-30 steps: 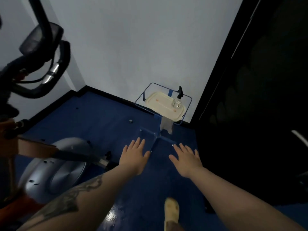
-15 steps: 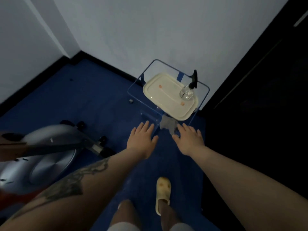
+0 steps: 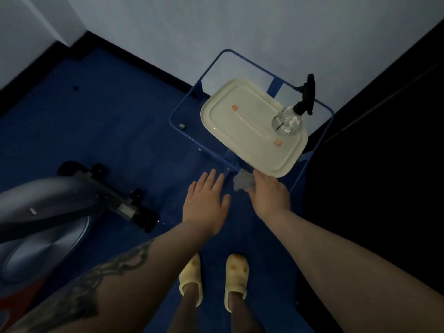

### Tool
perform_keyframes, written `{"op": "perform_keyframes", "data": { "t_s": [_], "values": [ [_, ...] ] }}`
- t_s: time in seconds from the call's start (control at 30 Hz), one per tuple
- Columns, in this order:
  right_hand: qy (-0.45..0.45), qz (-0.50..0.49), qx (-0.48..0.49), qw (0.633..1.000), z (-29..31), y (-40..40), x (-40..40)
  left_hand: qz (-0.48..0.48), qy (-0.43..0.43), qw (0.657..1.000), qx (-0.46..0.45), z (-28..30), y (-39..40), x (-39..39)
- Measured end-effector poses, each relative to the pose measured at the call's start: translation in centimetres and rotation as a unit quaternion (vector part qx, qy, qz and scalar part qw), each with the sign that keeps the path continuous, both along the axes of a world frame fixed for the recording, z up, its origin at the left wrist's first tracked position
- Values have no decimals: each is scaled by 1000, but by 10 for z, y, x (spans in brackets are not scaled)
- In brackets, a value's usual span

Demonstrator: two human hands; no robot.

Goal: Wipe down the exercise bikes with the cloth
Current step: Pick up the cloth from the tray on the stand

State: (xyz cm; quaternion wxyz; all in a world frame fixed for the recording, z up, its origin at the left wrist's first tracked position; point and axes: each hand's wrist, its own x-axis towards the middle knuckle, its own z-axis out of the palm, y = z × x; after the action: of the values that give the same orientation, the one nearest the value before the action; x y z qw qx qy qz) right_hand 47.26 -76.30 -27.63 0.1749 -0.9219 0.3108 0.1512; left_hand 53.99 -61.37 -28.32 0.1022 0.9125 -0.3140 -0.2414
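Observation:
A small grey cloth (image 3: 243, 183) hangs at the near edge of a clear blue-edged table (image 3: 185, 135), just below a cream tray (image 3: 242, 131). My right hand (image 3: 270, 193) reaches over the cloth, its fingers touching it; whether they have closed on it is hidden. My left hand (image 3: 205, 200) is spread flat and empty to the left of the cloth. The grey base of an exercise bike (image 3: 43, 212) lies at the left, with its black foot bar (image 3: 125, 207) pointing toward my left hand.
A clear spray bottle (image 3: 288, 118) with a black trigger stands on the tray's far right corner. White walls meet in the corner behind. A dark panel fills the right side. My feet in yellow slippers (image 3: 213, 277) stand on the blue floor.
I have stepped closer to the table and look more steeply down. Both hands moved forward; the right one now reaches the cloth. The bike's handlebars have left the view.

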Motion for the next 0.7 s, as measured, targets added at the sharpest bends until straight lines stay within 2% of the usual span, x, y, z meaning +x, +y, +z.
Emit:
{"op": "perform_keyframes", "data": {
  "t_s": [0.17,0.33,0.5,0.63,0.7],
  "values": [
    [-29,-17,-32,999,-8,-7,2,10,10,1000,5,-10,5,2],
    [-77,8,-21,997,26,-17,1,30,-1,1000,5,18,16,5],
    [-187,15,4,982,97,8,7,78,-45,996,-19,94,42,6],
    [-274,-1,87,958,161,52,18,171,-92,979,-54,172,87,11],
    [-327,-4,146,934,189,81,27,213,-116,967,-74,208,116,11]
  ]
}}
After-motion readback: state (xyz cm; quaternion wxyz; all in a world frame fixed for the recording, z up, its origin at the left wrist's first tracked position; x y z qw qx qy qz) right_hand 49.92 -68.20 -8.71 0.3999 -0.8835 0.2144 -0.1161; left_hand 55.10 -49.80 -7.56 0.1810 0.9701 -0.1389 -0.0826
